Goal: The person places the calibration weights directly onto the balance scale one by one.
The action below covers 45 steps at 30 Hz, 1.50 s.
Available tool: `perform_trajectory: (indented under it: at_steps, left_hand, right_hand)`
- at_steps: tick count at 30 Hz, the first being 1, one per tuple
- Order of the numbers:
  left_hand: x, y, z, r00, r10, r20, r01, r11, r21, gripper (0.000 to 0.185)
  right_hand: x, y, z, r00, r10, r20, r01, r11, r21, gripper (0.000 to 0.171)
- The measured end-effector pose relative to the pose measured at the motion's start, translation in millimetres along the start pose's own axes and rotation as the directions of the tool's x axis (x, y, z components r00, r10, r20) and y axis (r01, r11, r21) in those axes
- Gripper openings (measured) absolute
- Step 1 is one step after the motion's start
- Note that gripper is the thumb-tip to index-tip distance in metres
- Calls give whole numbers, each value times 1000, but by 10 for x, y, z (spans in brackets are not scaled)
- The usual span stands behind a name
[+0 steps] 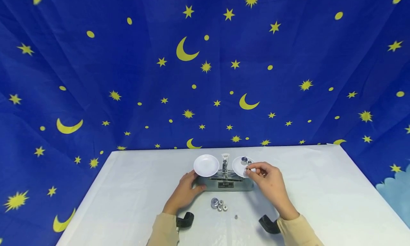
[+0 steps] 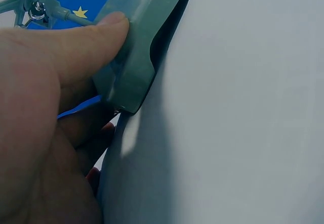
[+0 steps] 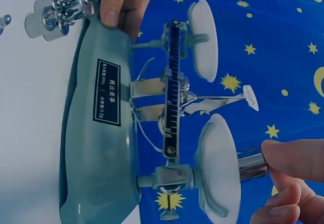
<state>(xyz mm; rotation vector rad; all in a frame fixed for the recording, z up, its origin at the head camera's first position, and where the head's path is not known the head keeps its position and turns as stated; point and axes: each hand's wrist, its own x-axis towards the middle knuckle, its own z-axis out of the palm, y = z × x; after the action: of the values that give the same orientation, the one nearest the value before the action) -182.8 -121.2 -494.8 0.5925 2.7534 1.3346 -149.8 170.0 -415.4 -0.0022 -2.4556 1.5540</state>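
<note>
Balance scale (image 1: 225,180): grey base, two white pans, pointer at the centre; stands on the table (image 1: 320,203) near its far edge, square to the person.

Left hand (image 1: 184,192): rests against the left end of the base, thumb pressed flat on the grey casing in the left wrist view (image 2: 109,24), fingers folded round behind it. The hold looks meant to steady the scale while the other side is loaded.

Right hand (image 1: 270,182): thumb and forefinger pinch a small silver weight (image 3: 251,164) at the right pan (image 1: 242,166); in the right wrist view the weight's end sits just at the pan's surface, though whether it touches cannot be told. Remaining fingers loosely curled beneath.

Right pan contents: a further small weight (image 1: 244,159) sits toward the far side.

Left pan (image 1: 206,165): nothing seen in it.

Spare weights (image 1: 219,204): a cluster of silver cylinders on the table just in front of the base, between the two hands, within easy reach of either. One tiny piece (image 1: 236,216) lies apart, nearer the person.

Backdrop (image 1: 205,68): blue cloth with yellow stars and moons.
</note>
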Motion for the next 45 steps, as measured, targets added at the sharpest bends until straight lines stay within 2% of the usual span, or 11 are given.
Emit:
perform_trajectory:
  at_steps: [17,26,35,45]
  left_hand:
    - [26,-12,32,1000,-14,16,13,1000,10,65]
    - [10,9,20,999,-31,23,30,999,13,65]
    - [-10,2,3,998,-66,19,66,998,4,65]
    - [17,3,5,999,-45,11,45,999,16,64]
  right_hand:
    - [34,94,-31,998,-42,-38,41,998,-39,10]
    - [35,92,-38,999,3,-36,-4,1000,-19,10]
    - [58,108,-29,999,7,-42,-8,1000,-29,9]
    - [89,125,-36,999,5,-48,-6,1000,-23,10]
